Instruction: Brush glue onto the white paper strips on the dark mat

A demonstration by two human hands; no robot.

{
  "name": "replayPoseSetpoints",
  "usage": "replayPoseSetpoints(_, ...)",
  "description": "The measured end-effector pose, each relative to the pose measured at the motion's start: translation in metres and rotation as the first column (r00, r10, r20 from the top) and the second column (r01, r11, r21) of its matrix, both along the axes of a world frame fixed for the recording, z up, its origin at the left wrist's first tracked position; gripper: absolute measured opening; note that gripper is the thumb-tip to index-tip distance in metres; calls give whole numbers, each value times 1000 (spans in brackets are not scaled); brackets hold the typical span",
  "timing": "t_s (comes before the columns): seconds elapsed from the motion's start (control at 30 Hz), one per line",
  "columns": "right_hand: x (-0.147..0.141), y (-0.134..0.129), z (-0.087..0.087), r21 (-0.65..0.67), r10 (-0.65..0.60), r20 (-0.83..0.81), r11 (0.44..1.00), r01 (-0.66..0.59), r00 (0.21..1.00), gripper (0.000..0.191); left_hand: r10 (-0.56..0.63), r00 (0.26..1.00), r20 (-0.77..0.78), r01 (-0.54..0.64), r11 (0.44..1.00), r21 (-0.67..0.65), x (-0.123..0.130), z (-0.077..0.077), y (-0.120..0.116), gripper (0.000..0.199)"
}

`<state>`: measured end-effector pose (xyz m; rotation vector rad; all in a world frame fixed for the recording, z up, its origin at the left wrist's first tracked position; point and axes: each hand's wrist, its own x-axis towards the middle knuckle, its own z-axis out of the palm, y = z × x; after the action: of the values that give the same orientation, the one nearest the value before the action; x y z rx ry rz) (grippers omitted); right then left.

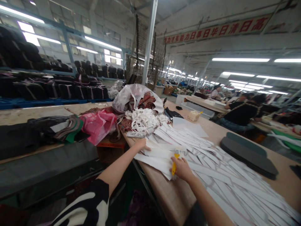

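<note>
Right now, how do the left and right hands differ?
The right hand grips a yellow-handled paintbrush; the left hand shows no tool, its fingers at the white strips. The left hand is close to the white scrap pile; the right hand is farther from it. Shared: both are bare and at the white strips.

- Factory workshop: large hall lit by rows of fluorescent tubes (240, 59).
- Red-lettered banner (218, 30) hung overhead.
- Strapped black bundles (30, 90) stacked beside a blue rack (67, 44).
- Co-worker (244, 114) near a worktable.
</note>
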<state>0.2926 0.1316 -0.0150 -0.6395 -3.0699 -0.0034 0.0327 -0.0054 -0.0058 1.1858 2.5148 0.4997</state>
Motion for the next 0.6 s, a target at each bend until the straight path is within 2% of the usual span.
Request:
replayPoseSetpoints(0.1,0,-2,0,18,15,14,1000,-15,1000,52,-68,990,127,70,998,-10,-15,-3,2,40)
replayPoseSetpoints(0.2,1,-5,-2,30,30,16,999,-31,999,49,-91,976,198,89,996,19,-27,-2,-3,43)
replayPoseSetpoints(0.3,2,-6,-5,41,51,22,998,-52,998,47,-74,981,178,58,994,94,-41,7,-21,47)
replayPoseSetpoints(0.4,1,-5,-6,44,61,26,997,-62,998,45,-48,996,78,33,984,175,-44,18,-37,49)
replayPoseSetpoints(0.5,0,-5,-6,34,54,16,998,-55,998,52,-113,993,-44,120,965,231,-11,17,-33,39)
replayPoseSetpoints(0.6,0,-6,-6,13,22,-32,1000,-22,999,60,-251,955,-161,283,930,233,50,-1,-16,30)
